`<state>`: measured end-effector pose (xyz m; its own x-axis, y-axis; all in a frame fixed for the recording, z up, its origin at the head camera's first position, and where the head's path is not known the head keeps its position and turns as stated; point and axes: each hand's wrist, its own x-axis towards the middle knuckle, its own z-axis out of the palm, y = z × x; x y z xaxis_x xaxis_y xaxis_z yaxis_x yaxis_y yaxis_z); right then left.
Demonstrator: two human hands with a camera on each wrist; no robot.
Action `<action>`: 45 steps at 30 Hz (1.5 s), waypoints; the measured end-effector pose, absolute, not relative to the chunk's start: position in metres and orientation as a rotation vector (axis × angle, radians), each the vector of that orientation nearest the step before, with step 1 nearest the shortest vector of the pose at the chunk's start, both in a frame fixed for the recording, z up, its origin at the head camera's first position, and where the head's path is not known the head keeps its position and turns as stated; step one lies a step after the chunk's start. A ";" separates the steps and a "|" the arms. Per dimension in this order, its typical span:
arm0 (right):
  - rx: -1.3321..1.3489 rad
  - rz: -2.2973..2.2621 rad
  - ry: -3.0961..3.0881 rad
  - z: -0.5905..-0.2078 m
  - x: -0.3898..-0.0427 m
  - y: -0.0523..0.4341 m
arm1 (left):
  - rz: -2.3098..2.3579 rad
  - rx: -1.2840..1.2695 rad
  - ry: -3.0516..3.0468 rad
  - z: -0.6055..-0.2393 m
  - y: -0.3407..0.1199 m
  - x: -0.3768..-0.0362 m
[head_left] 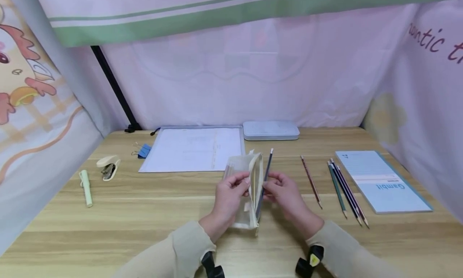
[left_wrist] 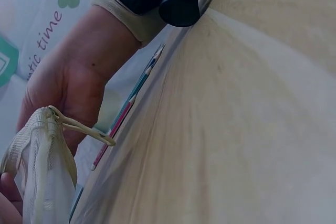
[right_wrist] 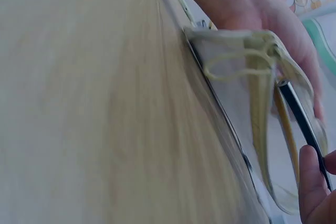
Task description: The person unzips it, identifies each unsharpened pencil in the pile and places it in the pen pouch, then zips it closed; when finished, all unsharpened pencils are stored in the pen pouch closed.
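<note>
My left hand grips a cream mesh pencil pouch and holds it upright just above the wooden table, mouth facing right. My right hand pinches a dark pencil whose lower part lies in the pouch's opening. In the right wrist view the pencil runs along the pouch, with the left hand behind it. The left wrist view shows the pouch and its zip cord in front of the right hand.
Right of my hands lie a single pencil, several more pencils and a blue notebook. A pale tin case and a clear document folder sit behind. Blue binder clips, a stapler and a green pen are at the left.
</note>
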<state>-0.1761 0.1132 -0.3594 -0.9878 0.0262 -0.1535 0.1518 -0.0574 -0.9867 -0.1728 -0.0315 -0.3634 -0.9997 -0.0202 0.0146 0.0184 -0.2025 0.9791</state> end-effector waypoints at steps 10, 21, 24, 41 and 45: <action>0.128 -2.189 2.060 -0.364 -0.163 0.095 | -2.417 0.051 -1.973 -0.364 -0.027 -0.174; 0.184 -2.142 2.192 -0.358 -0.162 0.107 | -2.437 0.010 -1.891 -0.359 -0.025 -0.174; 0.133 -2.143 2.257 -0.348 -0.155 0.115 | -2.439 0.006 -1.855 -0.354 -0.025 -0.177; -0.612 -1.834 2.614 -0.339 -0.118 0.128 | -2.434 0.066 -1.716 -0.342 -0.016 -0.193; -0.691 -1.810 2.681 -0.342 -0.119 0.127 | -2.440 0.075 -1.700 -0.344 -0.014 -0.194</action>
<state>-0.1188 0.1266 -0.3421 -0.8997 -0.2456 0.3609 -0.4266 0.3185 -0.8465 -0.1943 -0.0140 -0.3438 -0.9849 -0.1647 0.0540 0.1076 -0.3372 0.9352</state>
